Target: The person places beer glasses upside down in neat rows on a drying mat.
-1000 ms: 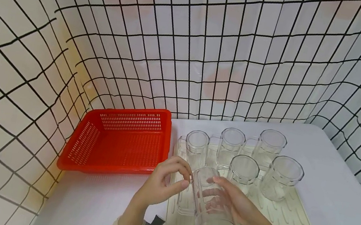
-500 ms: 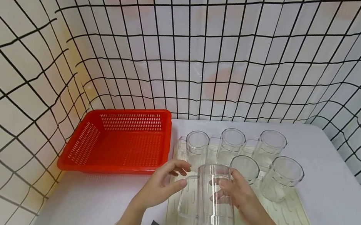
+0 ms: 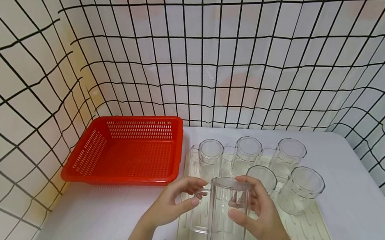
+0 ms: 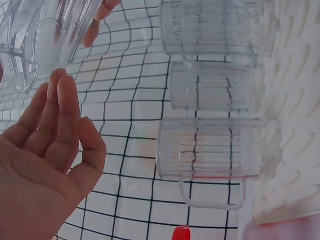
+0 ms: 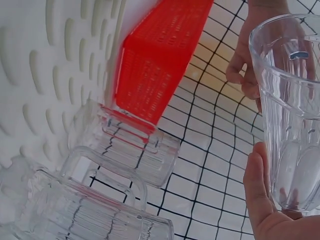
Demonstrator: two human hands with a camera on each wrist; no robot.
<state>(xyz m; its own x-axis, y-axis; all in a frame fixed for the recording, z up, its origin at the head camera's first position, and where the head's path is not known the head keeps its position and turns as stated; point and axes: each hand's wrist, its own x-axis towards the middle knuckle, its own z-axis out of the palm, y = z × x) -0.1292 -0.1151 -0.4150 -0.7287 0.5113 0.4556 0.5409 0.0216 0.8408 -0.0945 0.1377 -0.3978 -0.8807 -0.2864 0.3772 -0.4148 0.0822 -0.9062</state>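
Note:
A clear glass mug (image 3: 226,229) is held up over the cream drying tray (image 3: 313,237), its handle (image 3: 198,229) toward the left. My right hand (image 3: 268,220) grips it from the right, thumb on the near side and fingers near the upper end. In the right wrist view the mug (image 5: 295,125) rests between that hand's thumb and fingers. Beside the handle is my left hand (image 3: 170,206), fingers loosely bent and holding nothing. The left wrist view has its fingertips (image 4: 67,85) just below the mug (image 4: 45,35).
Several similar glass mugs (image 3: 299,194) stand on the tray behind and to the right of the held one. Left of the tray sits a red perforated plastic basket (image 3: 119,181). Black wire mesh (image 3: 238,60) surrounds the white table (image 3: 95,221) at the back and sides.
The mug has turned from tilted to nearly upright, its handle now out to the left. My right hand has shifted its grip, thumb now in front. The left hand stays close to the handle.

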